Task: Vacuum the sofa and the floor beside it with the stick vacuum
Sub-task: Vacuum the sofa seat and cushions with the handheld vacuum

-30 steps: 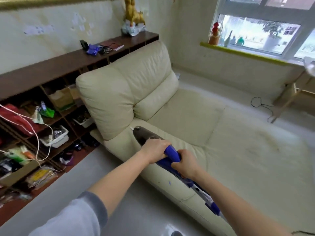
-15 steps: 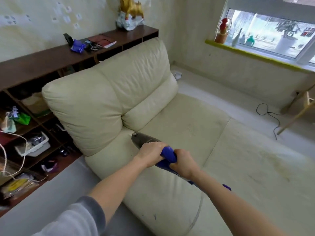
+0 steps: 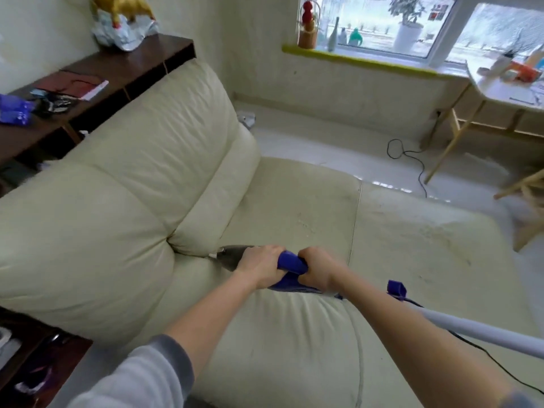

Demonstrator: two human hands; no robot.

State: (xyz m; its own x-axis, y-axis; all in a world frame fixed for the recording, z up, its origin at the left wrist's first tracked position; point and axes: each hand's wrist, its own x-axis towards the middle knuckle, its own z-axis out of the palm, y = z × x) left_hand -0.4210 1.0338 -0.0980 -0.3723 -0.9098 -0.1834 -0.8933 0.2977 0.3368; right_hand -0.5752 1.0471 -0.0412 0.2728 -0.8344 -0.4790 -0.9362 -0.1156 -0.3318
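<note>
Both hands, left hand [image 3: 260,267] and right hand [image 3: 316,267], grip the blue-and-grey stick vacuum [image 3: 290,262], fingers curled round it; its grey nose meets the cream sofa [image 3: 294,201] crease.

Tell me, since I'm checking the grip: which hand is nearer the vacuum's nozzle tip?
Left. The left hand grips the vacuum body just behind the nozzle tip at the cushion crease; the right hand grips the blue handle farther back.

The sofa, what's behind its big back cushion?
Behind the sofa back cushion stands a dark wooden shelf. On its top lie a red book, blue things and a gold figure. The cushion covers most of its lower compartments.
</note>
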